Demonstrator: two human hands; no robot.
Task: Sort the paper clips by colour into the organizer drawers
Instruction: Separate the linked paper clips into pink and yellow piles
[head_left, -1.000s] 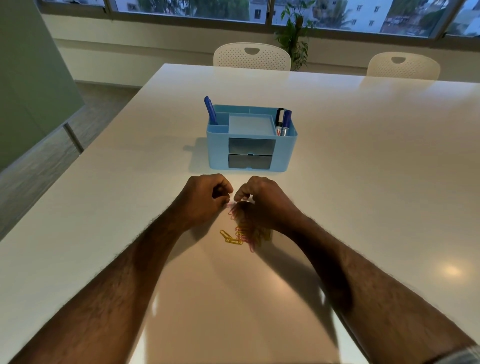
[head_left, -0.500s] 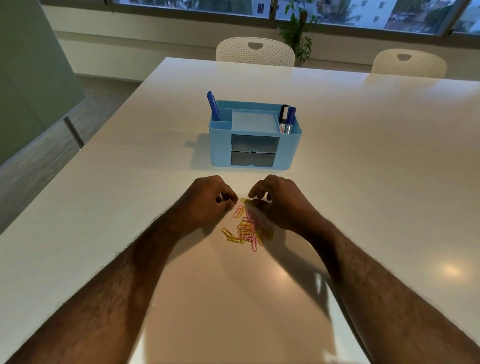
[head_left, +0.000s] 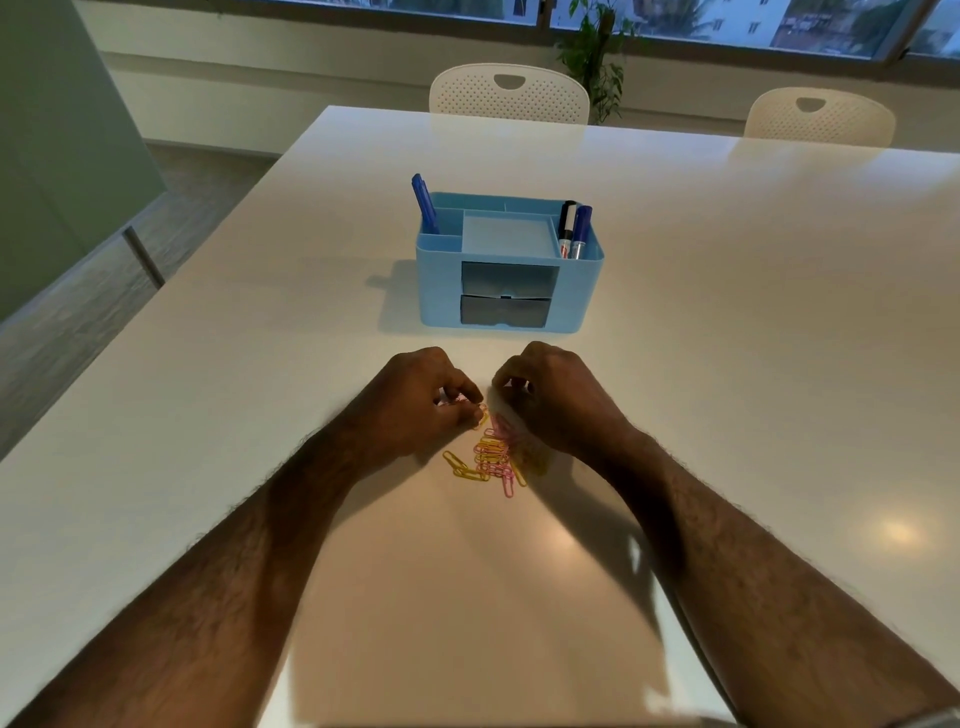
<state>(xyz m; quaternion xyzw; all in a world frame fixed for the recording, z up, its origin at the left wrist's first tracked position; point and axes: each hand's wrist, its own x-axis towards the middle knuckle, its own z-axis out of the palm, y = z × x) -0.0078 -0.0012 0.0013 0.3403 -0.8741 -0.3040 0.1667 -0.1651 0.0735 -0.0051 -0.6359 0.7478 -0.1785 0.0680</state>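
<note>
A loose pile of yellow and pink paper clips (head_left: 492, 458) lies on the white table (head_left: 727, 364), just in front of my hands. My left hand (head_left: 415, 402) is curled at the pile's far left edge, and its fingertips pinch a yellow paper clip (head_left: 481, 415); a bit of pink shows inside the fingers. My right hand (head_left: 553, 397) is curled over the pile's far right side above some pink clips. What it holds is hidden. Beyond the hands stands the light blue organizer (head_left: 439, 291), with its upper drawer (head_left: 509, 278) and lower drawer (head_left: 504, 310) both pushed in.
The organizer's top holds a blue pen (head_left: 425, 203) at the left and two markers (head_left: 574, 228) at the right. Two white chairs (head_left: 509, 93) stand at the table's far edge, with a plant (head_left: 592, 57) behind. The table's left edge drops to the floor.
Both hands have shifted slightly away from me along the pile. The left fingertips now pinch a yellow clip at the pile's far edge. The view has tilted down a little.
</note>
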